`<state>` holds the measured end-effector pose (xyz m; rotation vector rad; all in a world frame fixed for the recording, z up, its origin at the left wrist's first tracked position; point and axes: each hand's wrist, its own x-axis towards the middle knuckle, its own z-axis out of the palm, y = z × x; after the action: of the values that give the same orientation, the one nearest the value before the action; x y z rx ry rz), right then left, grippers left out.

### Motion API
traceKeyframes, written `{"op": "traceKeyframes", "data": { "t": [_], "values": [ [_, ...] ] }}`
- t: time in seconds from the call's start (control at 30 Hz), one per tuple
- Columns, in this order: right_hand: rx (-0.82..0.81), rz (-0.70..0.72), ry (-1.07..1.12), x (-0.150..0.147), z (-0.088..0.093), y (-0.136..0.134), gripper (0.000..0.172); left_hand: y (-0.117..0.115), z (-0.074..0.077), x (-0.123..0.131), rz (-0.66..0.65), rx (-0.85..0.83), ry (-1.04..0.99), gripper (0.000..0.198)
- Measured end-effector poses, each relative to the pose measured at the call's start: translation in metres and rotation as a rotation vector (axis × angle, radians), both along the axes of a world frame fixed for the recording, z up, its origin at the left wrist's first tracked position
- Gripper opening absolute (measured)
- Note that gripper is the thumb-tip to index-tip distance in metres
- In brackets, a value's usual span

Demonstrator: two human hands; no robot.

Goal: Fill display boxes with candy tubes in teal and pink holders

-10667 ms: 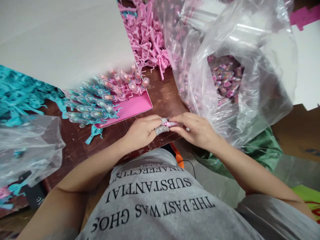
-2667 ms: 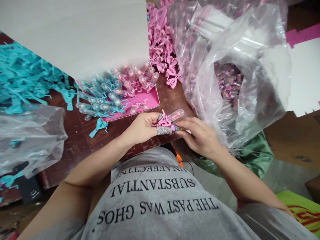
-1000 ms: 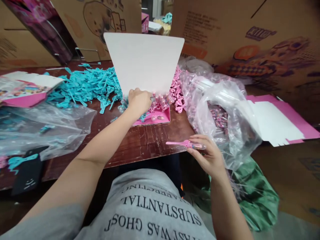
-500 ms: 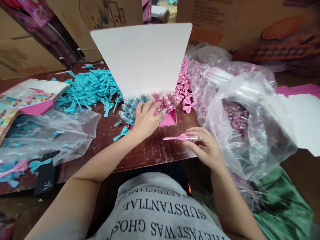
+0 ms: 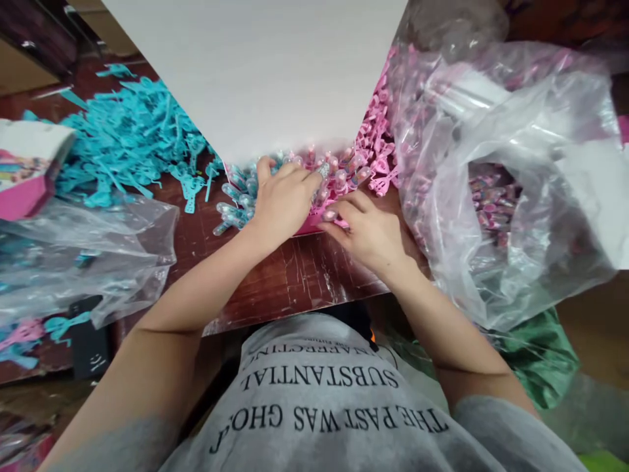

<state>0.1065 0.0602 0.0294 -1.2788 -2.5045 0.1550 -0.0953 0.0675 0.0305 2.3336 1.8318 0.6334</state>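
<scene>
My left hand (image 5: 282, 200) lies over the rows of small capsule toys standing in a pink tray (image 5: 305, 227), fingers spread, with a glittery guard on one finger. Blue toys (image 5: 234, 196) fill the tray's left part and pink toys (image 5: 346, 167) its right part. My right hand (image 5: 367, 231) reaches the tray's front edge from the right. Its fingers are pressed together on a pink toy that is mostly hidden under them. A white cardboard flap (image 5: 255, 72) rises behind the tray.
Loose blue plastic pieces (image 5: 128, 137) are heaped at the back left, pink pieces (image 5: 378, 141) at the back right. A big clear bag (image 5: 496, 196) of capsules stands on the right, a flat clear bag (image 5: 73, 255) on the left. A black phone (image 5: 91, 341) lies near the table edge.
My right hand has carried the pink toy from in front of me forward to the tray. My left hand stays on the toys there. The camera has tilted down and closer.
</scene>
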Motion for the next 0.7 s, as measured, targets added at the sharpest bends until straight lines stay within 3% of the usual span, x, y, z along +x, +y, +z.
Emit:
{"op": "traceKeyframes", "data": {
  "t": [0.13, 0.23, 0.37, 0.43, 0.5, 0.6, 0.7],
  "values": [
    [-0.024, 0.087, -0.22, -0.019, 0.019, 0.004, 0.04, 0.002, 0.0, -0.003, -0.032, 0.004, -0.062, 0.028],
    [-0.086, 0.088, -0.352, -0.031, 0.029, 0.004, 0.036, 0.002, 0.008, -0.007, -0.029, -0.016, -0.074, 0.032],
    [-0.143, 0.047, -0.324, -0.038, 0.023, 0.009, 0.038, -0.013, 0.024, -0.028, 0.099, 0.068, -0.198, 0.036],
    [-0.096, 0.044, -0.21, -0.035, 0.013, 0.011, 0.041, -0.029, 0.021, -0.045, 0.165, 0.172, -0.274, 0.04],
    [-0.071, 0.046, -0.139, -0.033, 0.002, 0.013, 0.04, -0.048, 0.005, -0.061, 0.208, 0.275, -0.367, 0.044],
    [-0.102, 0.058, -0.173, -0.035, -0.012, 0.013, 0.038, -0.069, -0.034, -0.076, 0.357, 0.365, -0.635, 0.053],
    [-0.08, 0.052, -0.171, -0.036, -0.016, 0.008, 0.042, -0.074, -0.071, -0.078, 0.478, 0.244, -0.94, 0.067]
  ]
}}
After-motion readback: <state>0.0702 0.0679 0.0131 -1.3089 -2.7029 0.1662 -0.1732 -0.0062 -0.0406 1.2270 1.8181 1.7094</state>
